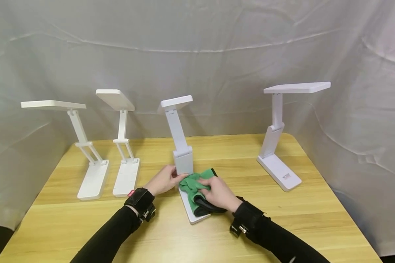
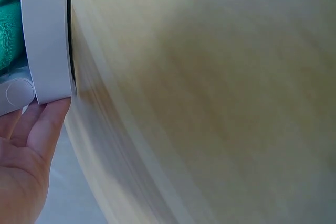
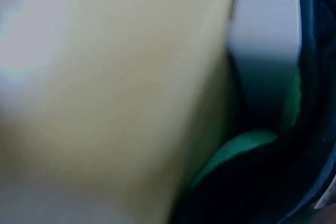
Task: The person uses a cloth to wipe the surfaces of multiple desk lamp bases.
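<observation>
A white folding desk lamp (image 1: pixel 183 162) stands in the middle of the wooden table, its arm raised and its head tilted. My left hand (image 1: pixel 164 181) grips the rear end of its base, thumb on top by the hinge. In the left wrist view, the fingers (image 2: pixel 48 129) of that hand reach the base's end. With my right hand (image 1: pixel 219 193) I hold a bunched green cloth (image 1: pixel 191 187) with black backing against the top of the base. The cloth's dark side (image 3: pixel 236 187) fills the lower right of the right wrist view, beside the lamp base (image 3: pixel 265 19).
Two more white desk lamps stand unfolded at the left, an outer lamp (image 1: pixel 93 179) and an inner lamp (image 1: pixel 126 177). Another white lamp (image 1: pixel 279 171) stands at the right. Grey fabric (image 1: pixel 197 65) hangs behind and beside the wooden table (image 1: pixel 283 226).
</observation>
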Demonstrator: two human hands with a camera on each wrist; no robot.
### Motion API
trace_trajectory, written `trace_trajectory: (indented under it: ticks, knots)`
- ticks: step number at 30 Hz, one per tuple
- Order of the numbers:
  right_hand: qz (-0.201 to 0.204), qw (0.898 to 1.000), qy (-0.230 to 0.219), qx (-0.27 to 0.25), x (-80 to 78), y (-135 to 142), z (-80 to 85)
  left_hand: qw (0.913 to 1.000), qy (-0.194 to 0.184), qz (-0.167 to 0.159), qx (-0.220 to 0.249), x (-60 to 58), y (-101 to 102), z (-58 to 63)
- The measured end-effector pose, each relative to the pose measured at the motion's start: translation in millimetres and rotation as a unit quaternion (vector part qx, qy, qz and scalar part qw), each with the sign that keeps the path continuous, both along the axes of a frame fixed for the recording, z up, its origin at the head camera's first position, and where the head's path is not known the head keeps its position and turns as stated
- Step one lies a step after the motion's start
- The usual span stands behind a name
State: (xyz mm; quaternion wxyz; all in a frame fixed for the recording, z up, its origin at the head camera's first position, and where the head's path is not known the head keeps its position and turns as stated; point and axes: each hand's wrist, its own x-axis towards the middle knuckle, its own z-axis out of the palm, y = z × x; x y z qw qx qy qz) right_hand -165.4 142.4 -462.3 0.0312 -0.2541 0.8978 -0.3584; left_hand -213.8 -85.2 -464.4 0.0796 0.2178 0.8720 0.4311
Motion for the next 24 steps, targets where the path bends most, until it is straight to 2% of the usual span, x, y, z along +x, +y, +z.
trace_trajectory:
  ticks: [6,8,10,13,16,18,20,24]
  knots:
    - [0.038,0.999,-0.017,-0.003,37.1,19.1,1.2,0.9999,-0.008,0.001,0.006,1.4,-0.2,0.7]
    - [0.043,0.999,-0.031,-0.011,43.5,22.7,2.0,1.0,-0.006,0.001,0.005,1.7,-0.8,0.8]
    - [0.039,0.998,-0.041,-0.014,40.9,22.1,2.6,1.0,-0.005,0.002,0.001,1.8,-1.5,1.0]
    - [0.023,0.999,-0.048,-0.011,22.6,14.2,3.9,1.0,-0.007,0.004,0.0,2.2,-1.5,1.8]
    - [0.006,1.0,-0.027,-0.002,3.4,3.9,3.4,1.0,-0.005,-0.001,0.001,1.4,-0.4,1.7]
    - [-0.001,1.0,-0.01,0.003,-1.5,0.1,3.1,1.0,0.0,-0.003,0.001,0.6,0.2,1.0]
    - [0.002,1.0,0.006,0.012,0.8,0.2,2.1,1.0,-0.002,0.0,0.003,1.0,0.8,1.1]
    - [0.021,1.0,-0.009,0.014,22.6,11.3,2.7,0.9999,-0.012,0.004,0.006,1.5,1.1,2.4]
